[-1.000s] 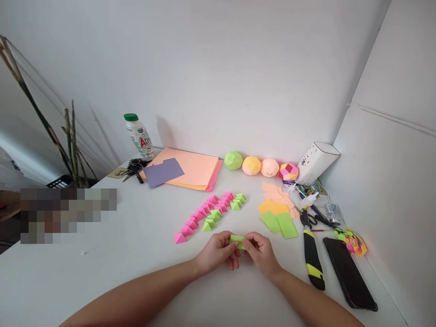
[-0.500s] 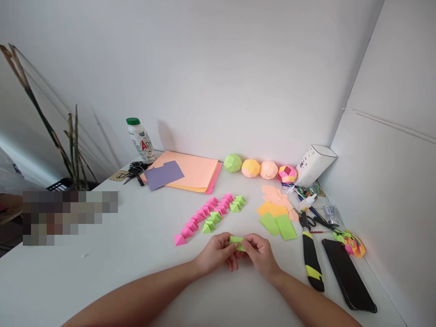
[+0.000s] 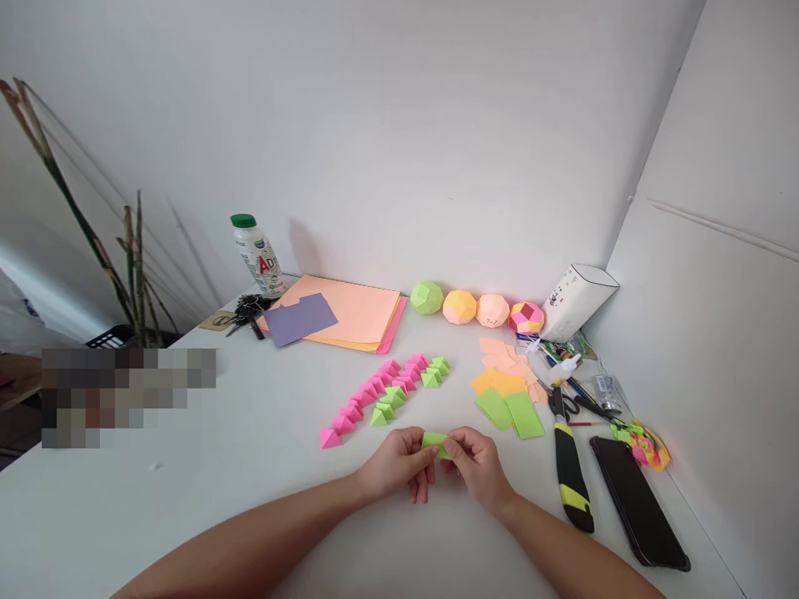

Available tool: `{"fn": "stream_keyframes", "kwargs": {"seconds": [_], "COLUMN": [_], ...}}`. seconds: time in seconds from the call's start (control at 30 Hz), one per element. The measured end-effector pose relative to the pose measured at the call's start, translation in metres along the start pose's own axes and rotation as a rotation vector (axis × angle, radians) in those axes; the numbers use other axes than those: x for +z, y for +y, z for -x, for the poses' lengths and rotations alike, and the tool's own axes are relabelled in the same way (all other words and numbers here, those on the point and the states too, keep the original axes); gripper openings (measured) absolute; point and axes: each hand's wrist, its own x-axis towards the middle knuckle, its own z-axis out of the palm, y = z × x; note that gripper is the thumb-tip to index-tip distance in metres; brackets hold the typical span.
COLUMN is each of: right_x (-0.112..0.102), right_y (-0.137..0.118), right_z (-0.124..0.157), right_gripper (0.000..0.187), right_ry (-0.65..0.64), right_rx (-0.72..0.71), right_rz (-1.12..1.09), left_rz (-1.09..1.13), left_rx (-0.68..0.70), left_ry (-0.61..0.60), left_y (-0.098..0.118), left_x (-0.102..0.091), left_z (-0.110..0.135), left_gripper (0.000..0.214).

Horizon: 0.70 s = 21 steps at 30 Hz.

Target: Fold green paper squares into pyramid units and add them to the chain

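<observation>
Between both hands is a small piece of green paper (image 3: 433, 440), pinched at its two ends above the table. My left hand (image 3: 399, 462) grips its left end with thumb and fingers; some fingers hang below. On the other end, my right hand (image 3: 477, 467) presses its thumb over the paper. Beyond them lie folded pink paper units (image 3: 353, 412) in slanting rows, with folded green units (image 3: 390, 401) beside them. Flat green paper pieces (image 3: 524, 414) rest to the right, next to orange (image 3: 499, 382) and peach paper pieces (image 3: 503, 358).
Several faceted paper balls (image 3: 460, 307) line the wall. Coloured sheets (image 3: 349, 308), a purple card (image 3: 303, 319) and a white bottle (image 3: 259, 258) stand at back left. At right are a utility knife (image 3: 573, 478), scissors (image 3: 562, 403), a phone (image 3: 640, 503) and paper scraps (image 3: 649, 447).
My left hand's lower fingers have shifted slightly left and down. Both hands keep hold of the green paper in nearly the same place.
</observation>
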Motion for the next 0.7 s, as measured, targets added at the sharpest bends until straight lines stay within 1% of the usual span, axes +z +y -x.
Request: {"fn": "stream_keyframes", "kwargs": {"seconds": [0.13, 0.23, 0.4, 0.53, 0.7], "right_x": [-0.001, -0.001, -0.001, 0.000, 0.001], "right_y": [0.004, 0.005, 0.000, -0.006, -0.008], "right_z": [0.001, 0.002, 0.001, 0.001, 0.001], "right_gripper": [0.027, 0.027, 0.025, 0.022, 0.030], "right_ry": [-0.013, -0.017, -0.042, -0.100, -0.117], "right_rx": [-0.017, -0.021, 0.005, -0.009, -0.009], "right_rz": [0.007, 0.006, -0.016, -0.002, 0.067], "left_rz": [-0.028, -0.047, -0.063, -0.046, -0.011], "left_rx": [-0.030, -0.038, -0.006, 0.035, 0.062], "left_ry": [-0.059, -0.069, -0.022, 0.014, 0.045], "left_y": [0.002, 0.004, 0.003, -0.001, -0.001], "left_x": [-0.001, 0.000, 0.002, 0.003, 0.004], "left_z": [0.001, 0.002, 0.005, 0.005, 0.004], "left_gripper": [0.034, 0.031, 0.032, 0.035, 0.040]}}
